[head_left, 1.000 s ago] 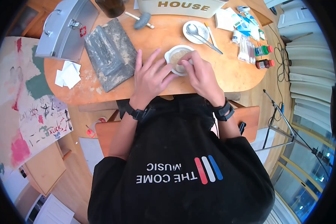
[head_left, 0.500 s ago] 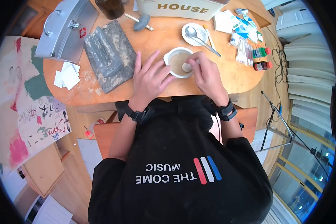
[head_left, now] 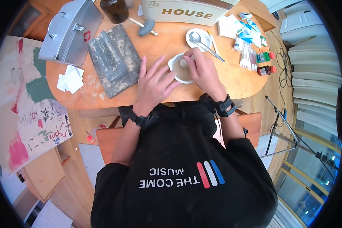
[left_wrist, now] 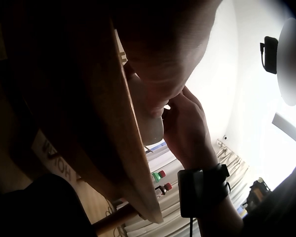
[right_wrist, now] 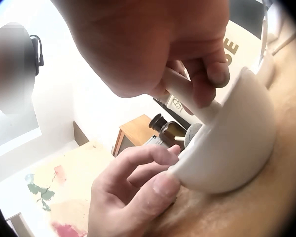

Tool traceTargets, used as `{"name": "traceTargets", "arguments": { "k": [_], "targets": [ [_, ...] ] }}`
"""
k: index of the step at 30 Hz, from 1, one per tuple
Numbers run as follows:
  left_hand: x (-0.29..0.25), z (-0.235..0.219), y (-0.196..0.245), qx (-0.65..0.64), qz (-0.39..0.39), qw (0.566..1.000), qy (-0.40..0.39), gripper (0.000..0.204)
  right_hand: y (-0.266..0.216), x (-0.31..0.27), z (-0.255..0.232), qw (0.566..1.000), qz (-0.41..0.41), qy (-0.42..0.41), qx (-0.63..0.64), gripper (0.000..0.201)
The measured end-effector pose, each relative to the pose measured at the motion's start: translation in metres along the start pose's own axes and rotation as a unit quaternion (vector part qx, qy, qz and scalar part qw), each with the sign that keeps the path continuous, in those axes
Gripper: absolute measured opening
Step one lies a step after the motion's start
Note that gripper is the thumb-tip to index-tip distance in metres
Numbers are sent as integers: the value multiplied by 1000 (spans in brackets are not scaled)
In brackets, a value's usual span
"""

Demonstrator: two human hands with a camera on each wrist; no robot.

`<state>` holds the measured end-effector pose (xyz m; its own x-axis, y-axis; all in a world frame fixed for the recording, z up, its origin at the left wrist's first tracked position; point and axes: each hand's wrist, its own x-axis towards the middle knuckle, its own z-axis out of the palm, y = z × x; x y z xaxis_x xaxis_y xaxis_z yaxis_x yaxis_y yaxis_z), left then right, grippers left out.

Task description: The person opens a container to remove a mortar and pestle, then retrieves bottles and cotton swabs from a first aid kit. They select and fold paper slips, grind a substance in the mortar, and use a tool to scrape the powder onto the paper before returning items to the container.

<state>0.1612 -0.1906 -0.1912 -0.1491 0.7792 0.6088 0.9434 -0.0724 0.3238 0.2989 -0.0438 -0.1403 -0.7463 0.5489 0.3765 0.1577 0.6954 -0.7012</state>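
Note:
A white mortar (head_left: 172, 65) stands near the table's front edge, with fine beige powder (head_left: 181, 73) inside. My right hand (head_left: 206, 74) grips a white pestle (right_wrist: 185, 94), its fingers curled round the shaft and its lower end down in the bowl. On the other side my left hand (head_left: 154, 84) pinches the mortar's rim between thumb and forefinger, while its other fingers spread outward. From the right wrist, the left thumb (right_wrist: 163, 186) shows pressed against the outer wall. The left wrist view is dark and mostly filled by the left hand.
Left of the hands lies a dusty grey stone slab (head_left: 127, 57) with a stone block on it. Beyond the mortar are a white dish (head_left: 190, 43) with a spoon (head_left: 212, 53) and a stone-headed mallet (head_left: 146, 27). A metal case (head_left: 64, 34), cotton swabs (head_left: 248, 57) and small bottles (head_left: 265, 57) stand farther out.
The right hand has carried the pestle round inside the mortar, from the lower right towards the upper middle. The left hand keeps its hold on the rim.

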Motion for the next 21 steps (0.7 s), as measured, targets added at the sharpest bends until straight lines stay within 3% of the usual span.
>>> {"name": "traceTargets", "arguments": {
  "k": [4, 7, 8, 11, 12, 15, 16, 19, 21],
  "targets": [
    [-1, 3, -1, 5, 0, 1000, 4, 33, -19, -16, -3, 993, -66, -82, -50, 12],
    [-1, 1, 0, 4, -3, 1000, 2, 32, -10, -25, -19, 993, -35, -81, -84, 8],
    [-2, 0, 0, 3, -4, 1000, -1, 32, -7, -19, -19, 995, 12, -60, -82, 10],
    [0, 2, 3, 5, 0, 1000, -3, 31, -6, -7, -2, 1000, -3, -13, 12, 10],
    [1, 0, 1, 10, 2, 1000, -4, 30, -15, -12, -7, 997, -2, -73, 3, 6],
    [4, -4, 5, -6, -7, 1000, -6, 32, -16, -23, -28, 993, -17, -105, -56, 5],
    [1, -1, 2, 0, -1, 1000, -7, 31, -7, -22, -27, 998, 7, -48, -29, 6],
    [-1, 3, 1, 5, 0, 1000, -1, 31, -8, -6, -10, 997, 71, 5, 27, 9],
    [0, 4, 1, 9, 3, 1000, 0, 33, -11, -3, 1, 998, 44, 47, 2, 10]
  ]
}}
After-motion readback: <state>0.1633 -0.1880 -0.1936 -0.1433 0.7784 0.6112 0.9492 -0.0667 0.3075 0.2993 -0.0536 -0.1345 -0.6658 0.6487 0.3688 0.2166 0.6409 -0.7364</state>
